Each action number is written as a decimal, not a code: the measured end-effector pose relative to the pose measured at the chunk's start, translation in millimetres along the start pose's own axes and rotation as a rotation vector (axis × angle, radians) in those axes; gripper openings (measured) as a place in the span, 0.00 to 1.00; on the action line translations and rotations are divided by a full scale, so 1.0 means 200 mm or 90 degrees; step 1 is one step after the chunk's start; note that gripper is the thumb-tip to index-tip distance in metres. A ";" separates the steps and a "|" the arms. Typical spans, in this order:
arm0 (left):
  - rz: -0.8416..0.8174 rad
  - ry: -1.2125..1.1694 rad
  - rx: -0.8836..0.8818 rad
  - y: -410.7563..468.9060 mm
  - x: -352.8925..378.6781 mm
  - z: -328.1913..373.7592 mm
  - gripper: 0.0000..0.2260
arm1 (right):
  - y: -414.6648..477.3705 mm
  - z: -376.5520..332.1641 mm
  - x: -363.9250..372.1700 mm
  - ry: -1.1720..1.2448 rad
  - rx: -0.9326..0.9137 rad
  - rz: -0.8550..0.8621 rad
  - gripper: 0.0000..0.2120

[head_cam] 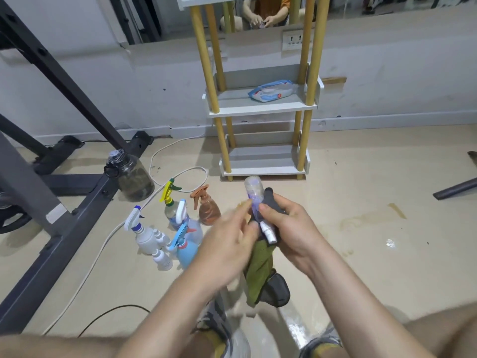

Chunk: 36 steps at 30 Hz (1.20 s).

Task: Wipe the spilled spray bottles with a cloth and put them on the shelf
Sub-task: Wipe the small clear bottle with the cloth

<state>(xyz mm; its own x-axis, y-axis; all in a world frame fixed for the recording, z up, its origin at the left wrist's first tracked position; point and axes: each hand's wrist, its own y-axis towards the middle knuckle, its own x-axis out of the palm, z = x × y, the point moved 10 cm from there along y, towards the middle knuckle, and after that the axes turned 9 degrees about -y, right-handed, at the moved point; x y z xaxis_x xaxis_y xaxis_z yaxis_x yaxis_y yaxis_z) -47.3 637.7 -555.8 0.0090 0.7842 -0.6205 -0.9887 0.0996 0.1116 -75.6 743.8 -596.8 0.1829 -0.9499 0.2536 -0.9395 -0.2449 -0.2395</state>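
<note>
My right hand (291, 228) grips a small clear bottle with a purple label (254, 195), base pointing away, white cap toward me, together with a dark grey and olive cloth (260, 270) that hangs below. My left hand (229, 244), blurred, touches the cloth and bottle from the left, fingers partly curled. Several spray bottles stand on the floor to the left: a yellow-green trigger one (169, 200), a brown one (206, 209), a white one (144, 233), a blue one (184, 250). The white shelf with yellow posts (263, 107) stands ahead against the wall.
A pack of wipes (273, 90) lies on the middle shelf board. A dark jug (133, 179) and a black metal frame (64, 202) stand at the left. A white cable (108, 236) runs across the floor. Wet patches mark the floor at the right (366, 223).
</note>
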 end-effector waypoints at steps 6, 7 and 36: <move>-0.082 -0.330 -0.083 0.14 -0.20 -0.03 0.15 | -0.02 -0.12 0.05 -0.020 0.053 -0.179 0.18; -0.074 -0.315 -0.087 0.16 -0.22 -0.03 0.10 | -0.01 -0.15 0.03 -0.020 0.037 -0.136 0.15; 0.242 -0.841 -0.326 -0.08 0.13 -0.12 0.06 | -0.07 -0.17 -0.13 0.149 -0.161 0.361 0.09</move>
<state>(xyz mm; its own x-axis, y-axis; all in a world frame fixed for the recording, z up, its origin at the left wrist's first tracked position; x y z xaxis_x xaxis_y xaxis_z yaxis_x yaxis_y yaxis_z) -35.4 640.7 -592.5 -0.4098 0.7198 0.5604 -0.9041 -0.2388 -0.3544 -77.2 778.4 -567.2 -0.4015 -0.8434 0.3570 -0.9157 0.3615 -0.1758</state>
